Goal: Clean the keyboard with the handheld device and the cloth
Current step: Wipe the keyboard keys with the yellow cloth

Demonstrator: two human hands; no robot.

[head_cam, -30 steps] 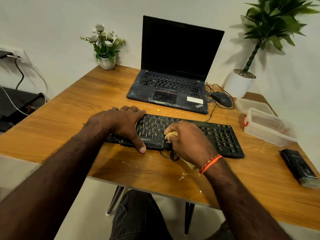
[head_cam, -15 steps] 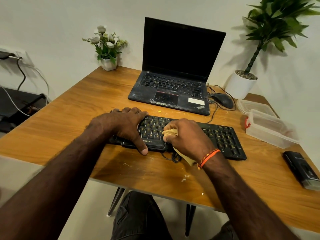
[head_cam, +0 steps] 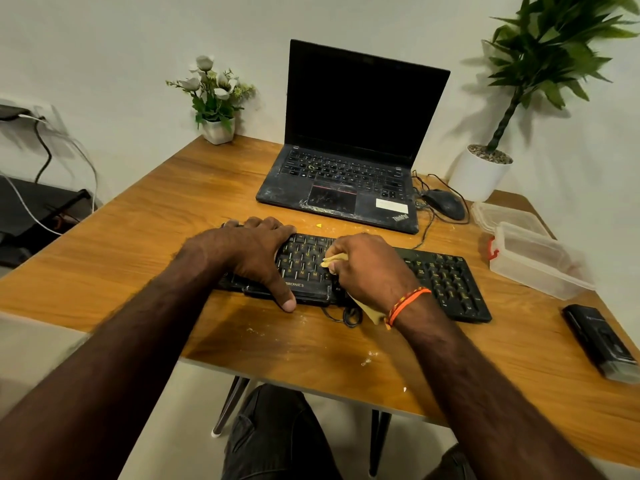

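A black keyboard (head_cam: 440, 275) with yellow-lettered keys lies across the middle of the wooden table (head_cam: 145, 244). My left hand (head_cam: 246, 254) lies flat over its left end, thumb hooked over the front edge, pinning it down. My right hand (head_cam: 367, 268) is closed around a yellow cloth (head_cam: 334, 259) and presses it onto the keys near the middle; a corner of the cloth hangs out below the wrist. A black handheld device (head_cam: 602, 341) lies by itself at the table's right edge, away from both hands.
An open, dusty black laptop (head_cam: 346, 174) stands behind the keyboard, with a mouse (head_cam: 445, 202) and cables to its right. A clear plastic box (head_cam: 536, 261) and its lid (head_cam: 509, 216) sit at the right. Two potted plants stand at the back. Crumbs dot the table's front.
My right hand has slid the cloth away from me, from the keyboard's front edge up across the key rows. My left hand has stayed on the left end.
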